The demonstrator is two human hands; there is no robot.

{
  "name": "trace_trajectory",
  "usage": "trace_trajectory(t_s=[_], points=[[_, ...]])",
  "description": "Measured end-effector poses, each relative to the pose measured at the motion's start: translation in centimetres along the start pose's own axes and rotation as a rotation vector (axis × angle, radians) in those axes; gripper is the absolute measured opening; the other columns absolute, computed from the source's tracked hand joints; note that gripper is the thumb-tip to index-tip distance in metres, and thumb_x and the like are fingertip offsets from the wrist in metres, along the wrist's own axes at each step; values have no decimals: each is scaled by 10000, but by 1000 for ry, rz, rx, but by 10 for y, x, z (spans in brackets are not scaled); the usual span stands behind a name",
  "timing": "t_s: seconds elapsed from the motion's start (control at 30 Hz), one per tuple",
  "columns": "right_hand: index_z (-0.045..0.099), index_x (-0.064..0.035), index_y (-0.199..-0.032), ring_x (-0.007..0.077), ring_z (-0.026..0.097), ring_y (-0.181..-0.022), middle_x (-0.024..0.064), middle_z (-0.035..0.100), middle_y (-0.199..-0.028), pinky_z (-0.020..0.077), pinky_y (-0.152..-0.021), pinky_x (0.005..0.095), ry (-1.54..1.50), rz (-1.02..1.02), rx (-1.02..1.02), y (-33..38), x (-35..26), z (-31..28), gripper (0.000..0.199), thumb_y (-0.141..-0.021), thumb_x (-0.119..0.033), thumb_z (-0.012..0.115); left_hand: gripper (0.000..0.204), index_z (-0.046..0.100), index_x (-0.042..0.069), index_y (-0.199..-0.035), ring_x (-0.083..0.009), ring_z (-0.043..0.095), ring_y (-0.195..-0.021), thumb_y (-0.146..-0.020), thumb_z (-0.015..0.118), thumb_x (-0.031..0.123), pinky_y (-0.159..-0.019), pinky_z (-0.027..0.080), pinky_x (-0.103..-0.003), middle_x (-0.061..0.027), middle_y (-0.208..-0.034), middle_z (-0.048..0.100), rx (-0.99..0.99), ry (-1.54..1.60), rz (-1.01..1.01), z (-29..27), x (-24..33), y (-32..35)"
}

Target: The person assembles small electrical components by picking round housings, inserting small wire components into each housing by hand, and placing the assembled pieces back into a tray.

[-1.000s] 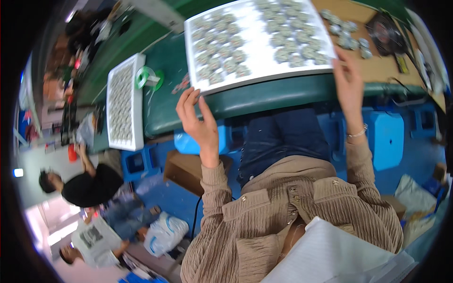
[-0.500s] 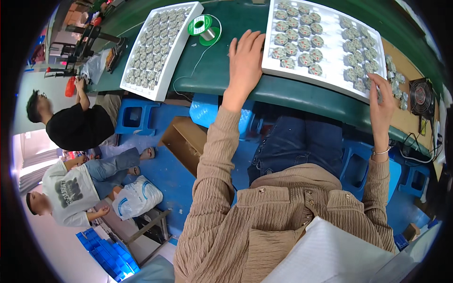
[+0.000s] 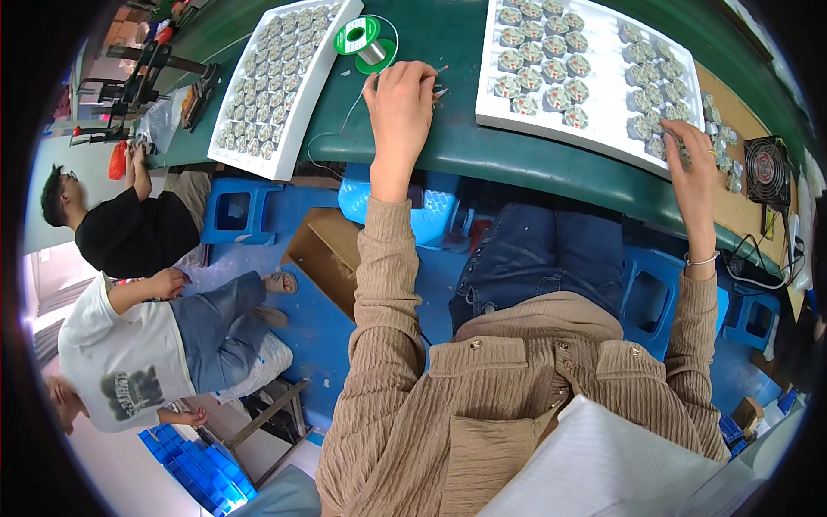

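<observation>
My left hand rests on the green table, fingers curled over small metal bits just right of a green spool of solder wire. A thin wire loops past that hand; whether the fingers grip anything is hidden. A white tray filled with several round metal parts lies to the right. My right hand lies on its near right corner, fingers apart and touching the parts.
A second white tray of the same parts lies at the left. A small black fan and loose parts sit on a brown board at the right. Blue stools and a cardboard box stand below. Two people crouch at the left.
Both hands held the right tray's near edge a second ago. It now lies on the table, and my left hand has left it and moved over beside the solder spool.
</observation>
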State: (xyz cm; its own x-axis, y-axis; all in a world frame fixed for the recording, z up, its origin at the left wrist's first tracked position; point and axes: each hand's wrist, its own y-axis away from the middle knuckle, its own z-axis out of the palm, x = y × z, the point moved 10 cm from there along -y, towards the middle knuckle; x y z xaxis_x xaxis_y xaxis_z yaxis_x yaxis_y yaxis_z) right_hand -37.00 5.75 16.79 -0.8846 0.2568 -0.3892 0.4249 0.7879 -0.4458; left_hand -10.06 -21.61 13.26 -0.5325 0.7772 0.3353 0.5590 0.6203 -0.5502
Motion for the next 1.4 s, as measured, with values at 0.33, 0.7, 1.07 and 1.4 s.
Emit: trace_trajectory(t_s=[0.33,0.7,1.07,1.4], points=[[716,-68,-1135,247,613,-1028,49,696,-1144,475,-937,340,31,1,62,9,8,-7,204,-938,-92,668,85,703,63,-888,-308,643,-906,-896,669,141,-926,462,-505,-88,-925,697,-85,-131,13,29,15,-32],[720,-116,-1149,204,613,-1020,17,658,-1161,465,-919,321,39,-191,53,0,-1,-11,232,-926,-180,712,98,665,29,-964,-283,653,-831,-939,601,99,-736,521,-422,-116,-883,693,-140,-158,-22,29,11,-41],[706,-121,-1179,206,607,-991,18,613,-1135,477,-861,322,175,-304,-246,-24,-7,22,285,-905,-199,729,146,681,-1,-1075,-152,635,-769,-938,647,35,-743,516,-282,-78,-915,707,-20,310,-231,-18,28,-5],[646,-71,-1190,179,626,-956,30,657,-1120,499,-873,280,-277,-61,-179,-22,25,17,328,-874,-112,722,93,657,-8,-1052,-147,674,-820,-966,639,21,-772,538,-244,-86,-956,706,153,769,-420,-19,13,38]])
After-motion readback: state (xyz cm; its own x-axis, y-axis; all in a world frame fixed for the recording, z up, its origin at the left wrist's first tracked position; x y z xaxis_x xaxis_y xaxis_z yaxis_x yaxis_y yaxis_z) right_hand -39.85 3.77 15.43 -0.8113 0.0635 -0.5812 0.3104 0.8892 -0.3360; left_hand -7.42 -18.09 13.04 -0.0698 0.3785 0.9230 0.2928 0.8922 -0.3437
